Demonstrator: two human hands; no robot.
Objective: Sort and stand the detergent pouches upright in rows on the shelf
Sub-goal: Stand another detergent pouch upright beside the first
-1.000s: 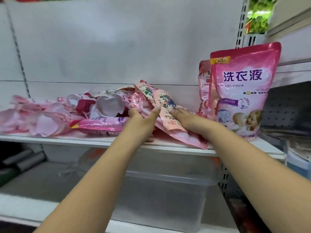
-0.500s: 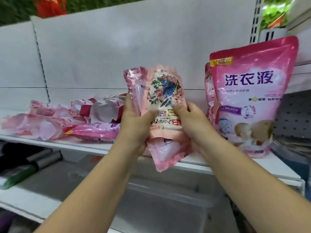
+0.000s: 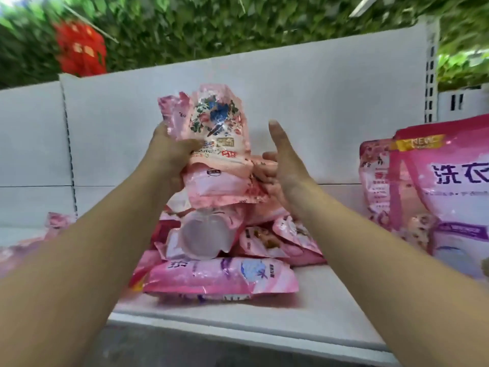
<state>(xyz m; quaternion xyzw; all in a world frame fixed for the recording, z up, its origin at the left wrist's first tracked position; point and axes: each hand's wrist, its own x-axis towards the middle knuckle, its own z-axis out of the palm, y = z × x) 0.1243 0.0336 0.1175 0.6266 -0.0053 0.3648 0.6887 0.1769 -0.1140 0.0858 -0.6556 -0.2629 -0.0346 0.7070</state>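
Note:
A pink floral detergent pouch [image 3: 219, 133] is held upright in the air above the shelf, with a second pink pouch [image 3: 169, 115] pressed behind it. My left hand [image 3: 169, 152] grips both from the left, thumb across the front. Beside the pouch's lower right edge is my right hand [image 3: 280, 165], thumb raised clear and fingers reaching to the pouch's back. Below them a pile of pink pouches [image 3: 219, 276] lies flat on the white shelf [image 3: 304, 321]. A large pink pouch [image 3: 449, 197] stands upright at the right, with a smaller pouch [image 3: 374, 176] standing behind it.
The white back panel [image 3: 330, 115] closes the shelf behind, with a slotted upright [image 3: 430, 75] at the right. More flat pink pouches [image 3: 57, 221] lie at the far left. Green foliage [image 3: 211, 25] and a red ornament [image 3: 79, 49] show above the panel.
The floral pouch went from lying on the pile to upright and raised high. My right thumb has come off its front. The view has tilted upward.

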